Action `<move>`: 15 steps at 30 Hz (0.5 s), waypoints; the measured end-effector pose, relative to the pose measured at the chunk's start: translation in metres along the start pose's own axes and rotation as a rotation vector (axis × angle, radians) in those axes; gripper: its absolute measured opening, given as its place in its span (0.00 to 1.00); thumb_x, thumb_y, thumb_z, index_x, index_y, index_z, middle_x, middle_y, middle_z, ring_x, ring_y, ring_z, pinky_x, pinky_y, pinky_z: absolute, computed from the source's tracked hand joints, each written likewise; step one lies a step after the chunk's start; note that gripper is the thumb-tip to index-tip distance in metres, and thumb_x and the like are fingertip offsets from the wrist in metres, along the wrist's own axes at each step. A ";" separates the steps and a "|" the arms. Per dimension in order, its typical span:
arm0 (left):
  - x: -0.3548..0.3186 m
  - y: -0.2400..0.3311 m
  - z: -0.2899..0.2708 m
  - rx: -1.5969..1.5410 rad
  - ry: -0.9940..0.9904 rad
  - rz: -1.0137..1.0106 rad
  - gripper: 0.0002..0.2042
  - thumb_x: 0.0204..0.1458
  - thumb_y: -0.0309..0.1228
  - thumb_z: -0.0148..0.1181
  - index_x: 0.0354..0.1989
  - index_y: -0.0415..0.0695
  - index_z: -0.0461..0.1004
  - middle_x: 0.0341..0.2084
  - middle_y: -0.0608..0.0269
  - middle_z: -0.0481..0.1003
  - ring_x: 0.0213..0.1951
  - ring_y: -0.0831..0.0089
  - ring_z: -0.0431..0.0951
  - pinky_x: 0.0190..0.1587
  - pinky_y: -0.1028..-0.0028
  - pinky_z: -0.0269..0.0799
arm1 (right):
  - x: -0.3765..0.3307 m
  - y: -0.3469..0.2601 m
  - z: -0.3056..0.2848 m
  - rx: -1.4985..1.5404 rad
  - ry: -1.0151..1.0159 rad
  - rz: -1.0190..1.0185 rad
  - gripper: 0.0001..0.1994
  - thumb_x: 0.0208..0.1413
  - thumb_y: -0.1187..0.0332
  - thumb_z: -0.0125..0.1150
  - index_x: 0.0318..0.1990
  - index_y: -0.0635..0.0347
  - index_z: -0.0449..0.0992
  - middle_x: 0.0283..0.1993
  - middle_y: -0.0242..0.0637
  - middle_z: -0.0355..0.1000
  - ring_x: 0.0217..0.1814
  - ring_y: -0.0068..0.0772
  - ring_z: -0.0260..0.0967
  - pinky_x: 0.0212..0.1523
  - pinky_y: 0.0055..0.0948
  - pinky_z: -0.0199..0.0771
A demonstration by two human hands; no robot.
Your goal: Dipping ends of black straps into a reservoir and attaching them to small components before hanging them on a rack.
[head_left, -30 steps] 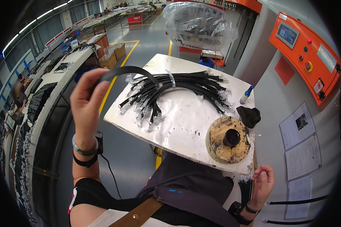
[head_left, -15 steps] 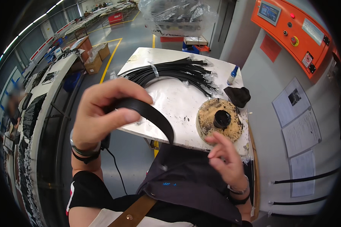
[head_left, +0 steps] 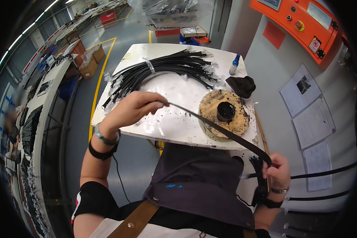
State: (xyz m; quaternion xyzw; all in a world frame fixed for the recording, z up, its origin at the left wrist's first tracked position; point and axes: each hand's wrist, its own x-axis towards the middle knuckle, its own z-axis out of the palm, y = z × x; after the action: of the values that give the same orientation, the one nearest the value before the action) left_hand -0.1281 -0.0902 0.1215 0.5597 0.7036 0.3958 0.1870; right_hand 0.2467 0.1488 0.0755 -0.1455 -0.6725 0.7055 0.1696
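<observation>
A long black strap stretches slantwise over the front of the white table. My left hand pinches its thin far end above the table. Lower right, my right hand grips the strap near its other visible part, past the table's front corner. Below the strap stands a round cork-coloured disc, stained black, with a small black cup of dark liquid on it. Behind my left hand lies a tied bundle of black straps, their ends wrapped in clear plastic.
A blue bottle and a crumpled black cloth are at the table's right side. An orange control box and posted papers are on the right wall. Several black straps stick out there. A long bench runs along the left.
My left hand has moved right and lower, and the curled strap is now drawn out. My right hand, empty before, has gone down and right and taken hold of the strap.
</observation>
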 end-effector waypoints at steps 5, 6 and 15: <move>0.016 -0.014 0.000 0.006 0.159 -0.019 0.08 0.52 0.29 0.54 0.34 0.38 0.74 0.20 0.64 0.72 0.23 0.80 0.70 0.26 0.79 0.66 | -0.031 -0.012 -0.039 -0.139 0.232 0.057 0.07 0.43 0.73 0.61 0.26 0.64 0.67 0.21 0.34 0.68 0.15 0.17 0.64 0.17 0.11 0.60; 0.019 -0.011 0.006 -0.091 0.110 -0.023 0.07 0.53 0.28 0.53 0.35 0.39 0.74 0.22 0.66 0.72 0.24 0.81 0.70 0.27 0.80 0.66 | -0.037 -0.010 -0.042 -0.152 0.285 -0.027 0.11 0.48 0.65 0.59 0.26 0.61 0.65 0.18 0.29 0.63 0.12 0.13 0.57 0.14 0.10 0.53; 0.032 0.012 0.120 -0.614 -0.300 -0.020 0.13 0.56 0.26 0.49 0.49 0.38 0.66 0.22 0.70 0.68 0.23 0.85 0.66 0.27 0.84 0.64 | -0.038 0.001 -0.034 0.557 0.312 -0.565 0.09 0.63 0.65 0.40 0.41 0.63 0.60 0.20 0.27 0.52 0.16 0.15 0.45 0.12 0.14 0.51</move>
State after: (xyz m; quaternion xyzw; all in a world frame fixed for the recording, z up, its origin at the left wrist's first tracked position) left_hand -0.0456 -0.0175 0.0623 0.5223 0.5217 0.5006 0.4521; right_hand 0.2958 0.1624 0.0719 -0.0089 -0.4361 0.7555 0.4888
